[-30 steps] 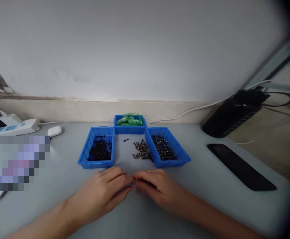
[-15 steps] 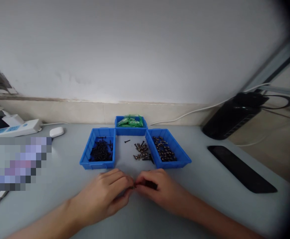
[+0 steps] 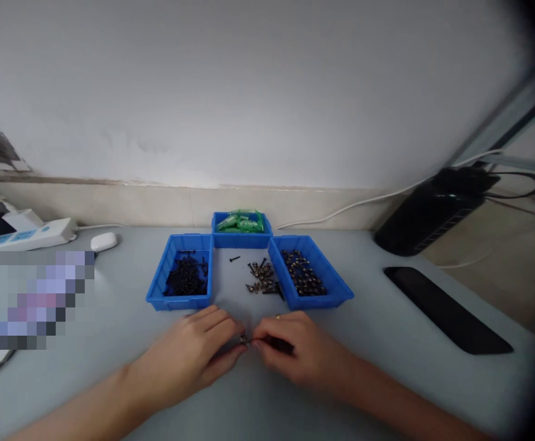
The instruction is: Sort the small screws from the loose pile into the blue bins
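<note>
My left hand (image 3: 198,346) and my right hand (image 3: 297,346) meet fingertip to fingertip just in front of the trays. Between them sits a small metal fitting (image 3: 243,338), pinched by my left thumb and fingers. From my right thumb and forefinger a thin dark screw reaches toward the fitting; most of it is hidden by the fingers. A tiny gold-coloured spot shows at my right knuckles, too small to name. Beyond the hands lies a loose pile of brass-coloured fittings and dark screws (image 3: 261,278), with a single black screw (image 3: 235,258) apart from it.
Blue trays stand around the pile: the left tray (image 3: 155,297) holds black screws, the right tray (image 3: 341,294) metal fittings, the rear tray (image 3: 242,241) green plastic packets. A black bottle (image 3: 426,214) and flat black slab (image 3: 446,309) lie right; a power strip (image 3: 42,239) left.
My fingertips have moved slightly apart, so the small fitting between them shows more. My left fingers are less curled over it; both hands stay in nearly the same place.
</note>
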`<state>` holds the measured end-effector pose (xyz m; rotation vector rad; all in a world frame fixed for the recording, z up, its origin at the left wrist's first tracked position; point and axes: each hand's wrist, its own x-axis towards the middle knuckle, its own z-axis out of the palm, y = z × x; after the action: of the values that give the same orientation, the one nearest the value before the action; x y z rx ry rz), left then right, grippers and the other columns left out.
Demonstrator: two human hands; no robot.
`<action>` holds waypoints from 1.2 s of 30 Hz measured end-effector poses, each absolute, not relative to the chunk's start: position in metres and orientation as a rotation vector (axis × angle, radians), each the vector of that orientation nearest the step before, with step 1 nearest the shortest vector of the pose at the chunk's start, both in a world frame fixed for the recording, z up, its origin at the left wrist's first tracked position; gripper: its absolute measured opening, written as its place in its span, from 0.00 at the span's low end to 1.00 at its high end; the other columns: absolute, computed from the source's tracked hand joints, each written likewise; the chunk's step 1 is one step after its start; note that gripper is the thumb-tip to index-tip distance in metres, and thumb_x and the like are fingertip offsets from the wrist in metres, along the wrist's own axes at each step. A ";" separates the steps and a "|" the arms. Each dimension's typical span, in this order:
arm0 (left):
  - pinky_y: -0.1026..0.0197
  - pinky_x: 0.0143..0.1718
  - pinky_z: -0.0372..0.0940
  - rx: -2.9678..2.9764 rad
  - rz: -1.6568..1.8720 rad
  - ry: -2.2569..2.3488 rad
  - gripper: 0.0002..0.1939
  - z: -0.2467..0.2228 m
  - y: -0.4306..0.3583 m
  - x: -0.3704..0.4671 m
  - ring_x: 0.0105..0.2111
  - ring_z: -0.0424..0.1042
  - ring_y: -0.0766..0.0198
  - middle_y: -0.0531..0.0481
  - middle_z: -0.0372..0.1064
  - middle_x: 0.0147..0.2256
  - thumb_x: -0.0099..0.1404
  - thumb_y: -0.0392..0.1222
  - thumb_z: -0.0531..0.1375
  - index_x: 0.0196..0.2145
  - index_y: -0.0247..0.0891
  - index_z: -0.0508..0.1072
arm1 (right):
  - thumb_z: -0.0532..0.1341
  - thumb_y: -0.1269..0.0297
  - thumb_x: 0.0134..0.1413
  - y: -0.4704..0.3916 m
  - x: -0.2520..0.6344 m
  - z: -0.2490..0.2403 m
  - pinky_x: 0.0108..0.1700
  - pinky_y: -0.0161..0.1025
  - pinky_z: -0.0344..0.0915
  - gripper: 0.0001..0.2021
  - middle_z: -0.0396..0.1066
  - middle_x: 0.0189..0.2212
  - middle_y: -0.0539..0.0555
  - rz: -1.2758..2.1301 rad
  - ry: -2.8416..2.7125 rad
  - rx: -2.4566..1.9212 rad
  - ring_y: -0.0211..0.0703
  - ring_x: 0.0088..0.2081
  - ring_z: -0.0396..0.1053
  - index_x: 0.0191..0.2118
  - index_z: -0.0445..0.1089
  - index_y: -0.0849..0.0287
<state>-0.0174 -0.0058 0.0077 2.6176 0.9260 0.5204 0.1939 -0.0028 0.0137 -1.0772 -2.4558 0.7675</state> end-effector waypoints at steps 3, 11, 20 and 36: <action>0.61 0.34 0.63 2.555 0.537 0.916 0.08 0.007 -0.005 -0.019 0.34 0.67 0.62 0.49 0.66 0.32 0.68 0.40 0.51 0.39 0.37 0.68 | 0.56 0.69 0.55 -0.002 0.194 0.013 0.30 0.31 0.54 0.06 0.67 0.22 0.47 0.783 -2.446 -1.078 0.34 0.25 0.62 0.32 0.70 0.60; 0.62 0.33 0.62 2.607 0.644 0.726 0.07 0.012 -0.009 -0.016 0.33 0.66 0.63 0.49 0.67 0.32 0.68 0.38 0.52 0.41 0.36 0.68 | 0.57 0.74 0.51 -0.001 0.191 0.006 0.28 0.31 0.53 0.08 0.64 0.20 0.47 0.788 -2.511 -0.958 0.34 0.24 0.61 0.23 0.64 0.61; 0.62 0.31 0.60 2.498 0.588 0.916 0.04 0.011 -0.008 -0.017 0.31 0.66 0.62 0.50 0.66 0.30 0.65 0.37 0.53 0.36 0.36 0.68 | 0.55 0.73 0.53 -0.004 0.196 0.009 0.29 0.31 0.56 0.06 0.68 0.23 0.49 0.505 -2.420 -0.823 0.34 0.25 0.64 0.32 0.69 0.61; 0.64 0.29 0.56 2.420 0.389 0.914 0.06 0.017 -0.007 -0.014 0.28 0.63 0.66 0.53 0.64 0.27 0.63 0.32 0.50 0.29 0.37 0.64 | 0.51 0.68 0.62 -0.005 0.198 0.009 0.34 0.35 0.61 0.08 0.69 0.29 0.52 0.204 -2.532 -0.700 0.39 0.31 0.65 0.38 0.67 0.61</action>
<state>-0.0143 -0.0074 0.0173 2.4197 0.9143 0.3887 0.1975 -0.0048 0.0086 -0.7003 -2.5324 0.2036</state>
